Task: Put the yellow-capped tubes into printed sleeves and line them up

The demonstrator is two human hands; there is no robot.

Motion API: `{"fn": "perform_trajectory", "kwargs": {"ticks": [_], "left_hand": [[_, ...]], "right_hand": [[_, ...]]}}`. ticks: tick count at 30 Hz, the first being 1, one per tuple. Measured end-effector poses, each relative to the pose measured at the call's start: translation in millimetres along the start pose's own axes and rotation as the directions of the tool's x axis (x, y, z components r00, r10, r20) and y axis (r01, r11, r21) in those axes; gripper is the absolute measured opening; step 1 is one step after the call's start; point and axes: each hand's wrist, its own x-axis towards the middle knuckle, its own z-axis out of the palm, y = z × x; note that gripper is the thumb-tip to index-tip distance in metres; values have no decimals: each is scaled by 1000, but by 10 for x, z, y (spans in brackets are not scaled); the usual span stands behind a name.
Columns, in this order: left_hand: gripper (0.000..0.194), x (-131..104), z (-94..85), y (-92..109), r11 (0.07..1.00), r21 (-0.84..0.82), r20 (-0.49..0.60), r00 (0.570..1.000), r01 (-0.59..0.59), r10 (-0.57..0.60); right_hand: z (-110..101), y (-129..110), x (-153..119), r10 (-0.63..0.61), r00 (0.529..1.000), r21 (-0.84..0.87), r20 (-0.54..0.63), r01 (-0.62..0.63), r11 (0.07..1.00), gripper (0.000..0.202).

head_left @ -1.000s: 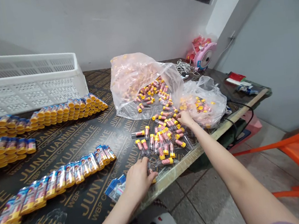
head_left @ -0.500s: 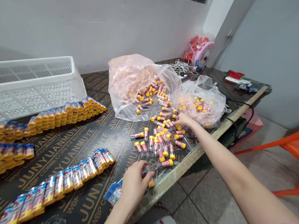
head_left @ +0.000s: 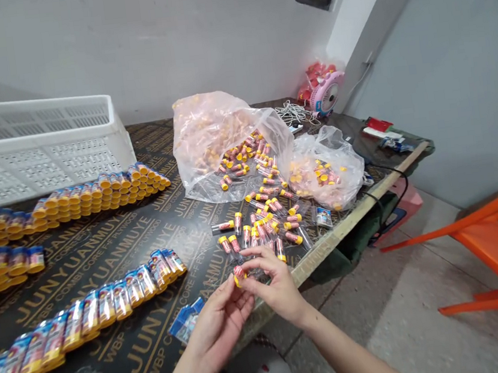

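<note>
Here, both hands meet at the table edge: left hand and right hand pinch one yellow-capped tube between them; a steady grip near the cap seems wise

Both hands meet at 6 o'clock: left hand and right hand pinch one yellow-capped tube; loose tubes lie just beyond toward 12.

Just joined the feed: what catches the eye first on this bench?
Both hands meet at the near table edge: the left hand and right hand pinch one yellow-capped tube. Behind them, loose tubes spill from a clear plastic bag. To the left lie rows of wrapped tubes, and a white crate stands at the back.
</note>
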Motion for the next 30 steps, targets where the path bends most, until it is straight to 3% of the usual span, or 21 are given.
{"fn": "perform_trajectory", "kwargs": {"ticks": [2,4,5,7,9,12,15,18,21,23,26,30], "left_hand": [[17,-13,-64,-3,1000,-20,-68,998,-5,3],[15,-29,-136,29,1000,4,-111,993,-24,24],[13,-38,-174,54,999,23,-128,991,-38,41],[10,-55,-246,111,996,53,-159,984,-72,80],[10,-67,-309,159,992,68,-180,977,-104,115],[10,-75,-373,196,988,88,-187,972,-125,140],[12,-76,-411,211,986,110,-205,967,-128,148],[12,-83,-430,239,981,118,-221,960,-151,174],[10,-110,-423,281,974,129,-209,955,-187,211],[10,-133,-416,311,965,139,-191,951,-220,244],[16,-166,-435,359,946,144,-166,935,-291,314],[20,-212,-503,407,926,132,-177,911,-353,373]], "right_hand": [[-79,67,1,-59,997,-74,45,63,995,24],[-305,218,50,-93,996,-245,7,92,965,37],[-453,323,82,-84,993,-362,-77,51,931,38],[-762,573,146,17,961,-595,-276,-185,782,33],[-1019,832,197,199,928,-721,-314,-369,586,42],[-1237,1099,243,296,918,-731,-263,-390,560,48],[-1305,1090,270,295,926,-707,-236,-372,602,53],[-1214,808,272,254,948,-664,-192,-316,677,49],[-918,396,217,155,986,-463,54,-113,879,38],[-664,157,155,73,972,-271,225,-9,962,35],[-318,-28,75,43,955,-131,295,-5,991,36],[11,-6,24,23,924,-71,381,4,997,46]]}}
